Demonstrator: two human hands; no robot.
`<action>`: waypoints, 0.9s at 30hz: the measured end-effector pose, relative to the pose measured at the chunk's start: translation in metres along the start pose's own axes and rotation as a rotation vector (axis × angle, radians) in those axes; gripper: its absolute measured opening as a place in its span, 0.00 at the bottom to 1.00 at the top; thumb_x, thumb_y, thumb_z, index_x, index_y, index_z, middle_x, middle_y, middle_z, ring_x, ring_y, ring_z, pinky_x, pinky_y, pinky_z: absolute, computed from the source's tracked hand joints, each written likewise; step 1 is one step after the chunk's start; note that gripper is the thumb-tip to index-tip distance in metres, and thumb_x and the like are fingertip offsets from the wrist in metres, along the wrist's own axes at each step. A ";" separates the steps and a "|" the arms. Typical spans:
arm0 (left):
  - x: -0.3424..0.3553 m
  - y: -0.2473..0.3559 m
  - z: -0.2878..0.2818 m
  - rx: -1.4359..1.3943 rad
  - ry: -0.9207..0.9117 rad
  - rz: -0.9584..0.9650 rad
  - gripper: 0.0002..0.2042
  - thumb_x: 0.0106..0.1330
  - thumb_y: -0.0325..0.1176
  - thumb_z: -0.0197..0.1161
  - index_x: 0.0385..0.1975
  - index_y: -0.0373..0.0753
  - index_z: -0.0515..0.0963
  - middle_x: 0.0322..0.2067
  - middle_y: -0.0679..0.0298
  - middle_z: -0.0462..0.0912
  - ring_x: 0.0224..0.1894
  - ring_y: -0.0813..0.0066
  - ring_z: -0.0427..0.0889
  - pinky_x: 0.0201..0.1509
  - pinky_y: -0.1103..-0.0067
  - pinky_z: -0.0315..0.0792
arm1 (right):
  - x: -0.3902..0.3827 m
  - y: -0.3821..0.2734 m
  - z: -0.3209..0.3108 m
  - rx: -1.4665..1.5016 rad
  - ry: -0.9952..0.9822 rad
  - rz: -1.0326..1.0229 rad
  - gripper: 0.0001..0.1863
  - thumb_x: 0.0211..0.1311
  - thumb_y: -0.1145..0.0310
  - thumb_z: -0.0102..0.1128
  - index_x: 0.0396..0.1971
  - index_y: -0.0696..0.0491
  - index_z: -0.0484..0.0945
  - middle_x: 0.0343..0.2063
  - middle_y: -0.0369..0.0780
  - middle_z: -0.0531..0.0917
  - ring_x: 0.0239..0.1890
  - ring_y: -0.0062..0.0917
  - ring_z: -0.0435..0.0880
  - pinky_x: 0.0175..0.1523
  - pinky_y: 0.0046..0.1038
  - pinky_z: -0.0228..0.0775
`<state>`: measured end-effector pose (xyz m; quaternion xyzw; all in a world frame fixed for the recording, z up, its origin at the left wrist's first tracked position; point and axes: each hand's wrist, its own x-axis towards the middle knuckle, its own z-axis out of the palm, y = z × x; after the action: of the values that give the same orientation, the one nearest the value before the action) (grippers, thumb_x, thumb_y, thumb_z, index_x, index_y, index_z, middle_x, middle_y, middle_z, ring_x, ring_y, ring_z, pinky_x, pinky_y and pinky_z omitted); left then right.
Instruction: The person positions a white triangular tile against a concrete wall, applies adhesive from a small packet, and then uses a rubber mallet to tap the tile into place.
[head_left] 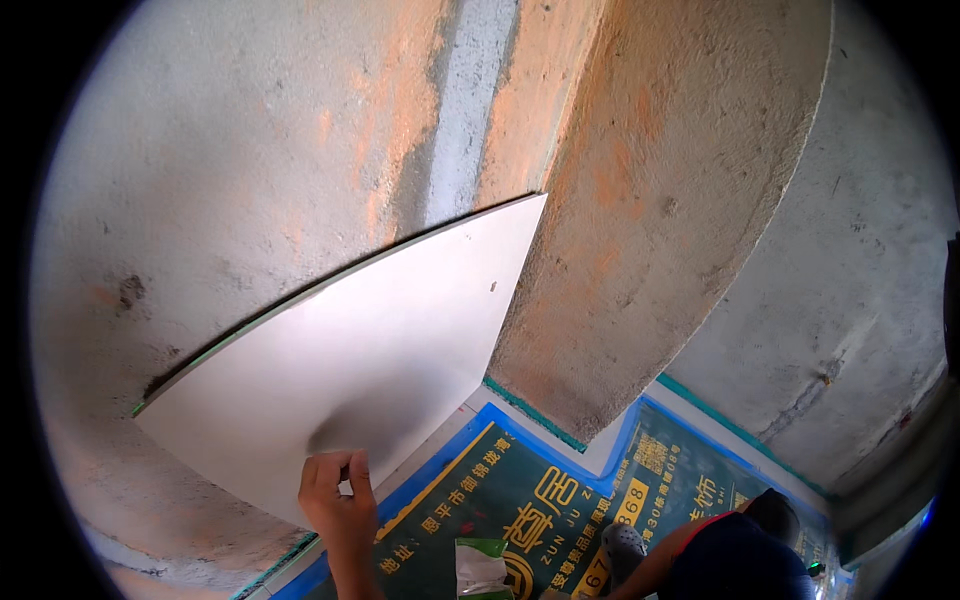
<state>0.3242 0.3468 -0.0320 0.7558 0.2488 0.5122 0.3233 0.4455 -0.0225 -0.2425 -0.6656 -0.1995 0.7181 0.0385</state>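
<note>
My left hand [335,485] is in the lower left, raised in front of a large white panel [420,290], its fingers curled in toward the thumb; I cannot make out what, if anything, they hold, or whether they touch the panel. The panel stands against the rough plastered wall [200,150], a thin dark and green edge along its top, with a grey shadow near my hand. A small white and green packet [482,572] lies to the right of my forearm. I do not see my right hand.
A rough concrete column [670,160] juts out beside a grey wall [850,300]. Green printed floor covering [460,500] is edged with blue tape [615,470]. At lower right are dark blue clothing [740,560], bare skin and a grey clog [622,548]; whose they are is unclear.
</note>
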 end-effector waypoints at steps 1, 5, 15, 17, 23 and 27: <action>0.002 0.002 -0.001 0.020 -0.009 0.008 0.05 0.63 0.27 0.68 0.26 0.36 0.79 0.25 0.61 0.78 0.26 0.66 0.78 0.30 0.73 0.71 | -0.001 -0.005 -0.001 -0.003 0.014 -0.012 0.27 0.72 0.45 0.50 0.47 0.57 0.78 0.33 0.43 0.84 0.31 0.28 0.85 0.39 0.33 0.78; 0.020 0.013 0.005 0.078 -0.037 0.183 0.05 0.64 0.26 0.66 0.29 0.34 0.78 0.25 0.58 0.77 0.26 0.64 0.77 0.32 0.73 0.72 | -0.025 -0.044 -0.012 -0.058 0.065 -0.126 0.28 0.73 0.44 0.48 0.48 0.57 0.77 0.32 0.43 0.84 0.29 0.28 0.85 0.38 0.33 0.78; 0.077 0.033 0.045 0.470 -0.280 0.707 0.03 0.62 0.26 0.65 0.31 0.36 0.77 0.36 0.56 0.77 0.42 0.54 0.77 0.46 0.64 0.72 | -0.140 -0.082 -0.139 -0.151 0.641 -0.497 0.27 0.74 0.46 0.49 0.53 0.57 0.73 0.41 0.46 0.82 0.37 0.32 0.83 0.43 0.34 0.74; 0.092 0.041 0.055 0.582 -0.291 0.831 0.06 0.63 0.28 0.64 0.39 0.37 0.79 0.44 0.57 0.79 0.50 0.56 0.76 0.56 0.66 0.71 | -0.118 -0.052 -0.134 -0.090 0.787 -0.498 0.26 0.74 0.45 0.49 0.49 0.56 0.73 0.36 0.43 0.80 0.29 0.30 0.79 0.34 0.31 0.70; 0.131 0.062 0.114 1.050 -0.457 0.965 0.31 0.66 0.39 0.64 0.69 0.42 0.65 0.73 0.66 0.62 0.76 0.71 0.55 0.79 0.71 0.47 | -0.004 -0.021 -0.111 1.183 0.169 -0.616 0.23 0.73 0.43 0.52 0.32 0.50 0.68 0.19 0.31 0.66 0.15 0.18 0.63 0.20 0.23 0.54; 0.150 0.068 0.158 1.210 -0.498 0.978 0.38 0.67 0.47 0.64 0.75 0.43 0.57 0.77 0.70 0.53 0.79 0.74 0.47 0.81 0.74 0.40 | 0.042 -0.064 -0.128 1.919 -0.341 -0.626 0.22 0.73 0.45 0.52 0.26 0.46 0.64 0.14 0.27 0.60 0.13 0.13 0.59 0.18 0.20 0.52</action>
<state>0.5280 0.3706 0.0678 0.9143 0.0451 0.1895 -0.3550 0.5520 0.0798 -0.2645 -0.1613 0.2917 0.6180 0.7120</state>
